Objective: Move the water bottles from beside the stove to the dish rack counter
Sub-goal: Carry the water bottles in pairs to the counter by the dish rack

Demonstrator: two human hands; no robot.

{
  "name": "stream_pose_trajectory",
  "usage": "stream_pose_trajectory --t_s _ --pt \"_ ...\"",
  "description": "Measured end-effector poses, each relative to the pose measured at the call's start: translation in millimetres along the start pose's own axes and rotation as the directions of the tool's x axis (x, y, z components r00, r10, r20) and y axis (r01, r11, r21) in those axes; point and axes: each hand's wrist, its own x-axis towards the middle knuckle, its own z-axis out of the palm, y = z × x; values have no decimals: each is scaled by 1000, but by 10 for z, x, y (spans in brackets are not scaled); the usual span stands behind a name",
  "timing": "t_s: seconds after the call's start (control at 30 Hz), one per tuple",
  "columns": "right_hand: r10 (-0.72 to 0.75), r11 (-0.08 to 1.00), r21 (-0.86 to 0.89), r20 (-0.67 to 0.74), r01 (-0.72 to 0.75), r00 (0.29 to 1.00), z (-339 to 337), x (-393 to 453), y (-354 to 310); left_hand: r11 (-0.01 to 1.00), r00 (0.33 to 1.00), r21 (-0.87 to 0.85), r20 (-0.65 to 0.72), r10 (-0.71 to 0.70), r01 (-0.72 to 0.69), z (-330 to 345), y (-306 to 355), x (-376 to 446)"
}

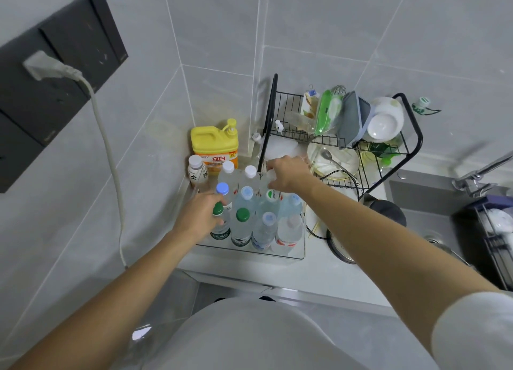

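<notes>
Several clear water bottles stand packed together in a clear tray (249,251) on the white counter beside the black dish rack (388,159). My left hand (198,215) is wrapped around a green-capped bottle (220,220) at the tray's front left corner. My right hand (288,172) reaches to the back right of the group and grips a clear bottle (268,179) whose cap is hidden under my fingers. Other bottles carry white, blue, pale pink and green caps, such as the green-capped one (242,225) in the front row.
A yellow dish soap jug (215,147) and a small white-capped bottle (196,170) stand in the corner behind the tray. The rack holds bowls, plates and utensils. A kettle base (340,247), a dark round lid (387,211), the sink (433,217) and faucet (477,175) lie to the right.
</notes>
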Motion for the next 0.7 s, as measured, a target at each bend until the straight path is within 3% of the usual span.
stream_pose_trajectory --t_s 0.33,0.7 --pt "-8 991 131 -51 15 999 56 52 87 1000 1000 25 -27 12 -11 24 4 -36" --pt "-1 987 160 -77 13 997 102 58 132 1000 999 23 -39 -1 2 57 29 -65"
